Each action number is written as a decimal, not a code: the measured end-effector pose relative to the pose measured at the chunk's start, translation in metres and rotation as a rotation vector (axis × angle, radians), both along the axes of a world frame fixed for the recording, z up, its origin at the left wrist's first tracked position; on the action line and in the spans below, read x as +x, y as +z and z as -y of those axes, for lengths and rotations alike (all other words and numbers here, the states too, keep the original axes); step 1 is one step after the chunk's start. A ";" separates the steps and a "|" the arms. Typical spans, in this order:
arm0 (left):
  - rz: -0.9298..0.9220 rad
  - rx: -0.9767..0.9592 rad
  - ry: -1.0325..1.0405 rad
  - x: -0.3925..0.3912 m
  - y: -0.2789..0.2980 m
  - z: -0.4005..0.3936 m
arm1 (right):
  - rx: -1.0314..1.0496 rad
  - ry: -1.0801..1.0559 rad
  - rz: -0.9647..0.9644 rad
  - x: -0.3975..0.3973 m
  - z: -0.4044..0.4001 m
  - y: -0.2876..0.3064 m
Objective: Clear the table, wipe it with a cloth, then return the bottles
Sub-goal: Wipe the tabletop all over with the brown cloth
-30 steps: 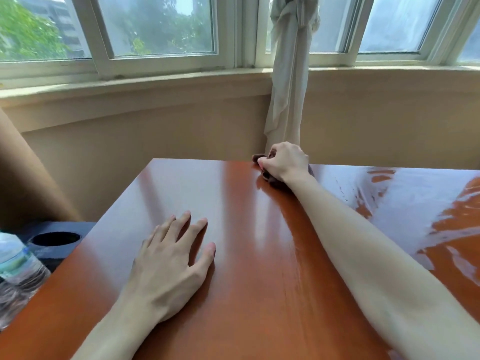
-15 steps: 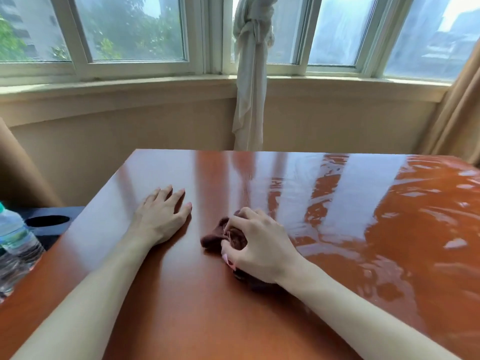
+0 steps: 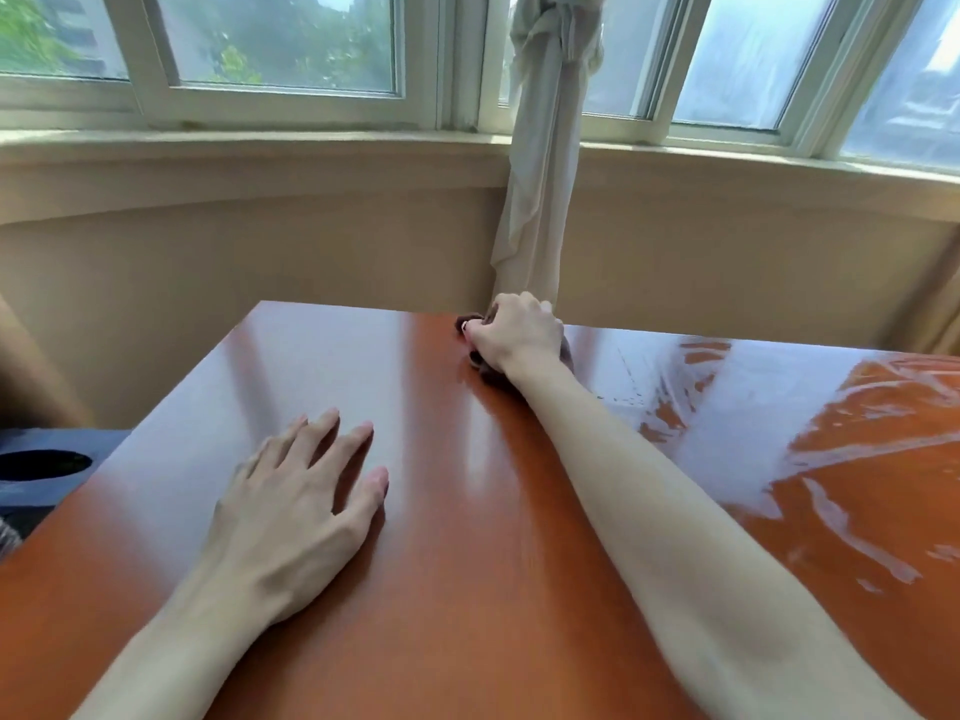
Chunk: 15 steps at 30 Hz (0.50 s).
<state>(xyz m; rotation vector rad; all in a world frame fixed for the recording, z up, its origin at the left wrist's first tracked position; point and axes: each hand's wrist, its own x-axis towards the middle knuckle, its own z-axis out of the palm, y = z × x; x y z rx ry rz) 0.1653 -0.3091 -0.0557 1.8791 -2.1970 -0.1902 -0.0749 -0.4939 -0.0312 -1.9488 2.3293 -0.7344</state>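
Glossy orange-brown table (image 3: 467, 589), wet streaks on its right half. Tied pale curtain (image 3: 540, 163) hangs behind the far edge. Left hand (image 3: 296, 517) lies flat on the surface, fingers straight and spread, holding nothing. Right hand (image 3: 514, 332), arm outstretched, grips a bunched dark cloth (image 3: 480, 363) at the far edge

The scene is brightly lit by daylight from the windows (image 3: 280, 44) behind. Strong white glare is thrown across the glossy desk (image 3: 467, 563), especially at right. Soft shadows are cast under the arms. Straight lines are bowed by wide-angle distortion; edges are slightly blurred.
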 end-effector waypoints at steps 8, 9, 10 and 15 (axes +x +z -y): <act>-0.004 0.001 0.016 0.000 0.002 -0.001 | 0.012 0.227 -0.018 0.061 -0.004 0.002; -0.004 0.006 0.018 0.000 0.002 -0.001 | 0.010 0.273 -0.016 0.062 -0.023 0.003; -0.007 0.012 0.021 -0.001 0.003 -0.001 | 0.011 0.315 -0.016 0.061 -0.046 0.004; -0.049 0.000 0.031 -0.004 0.007 -0.004 | 0.005 0.519 0.021 0.041 -0.187 0.006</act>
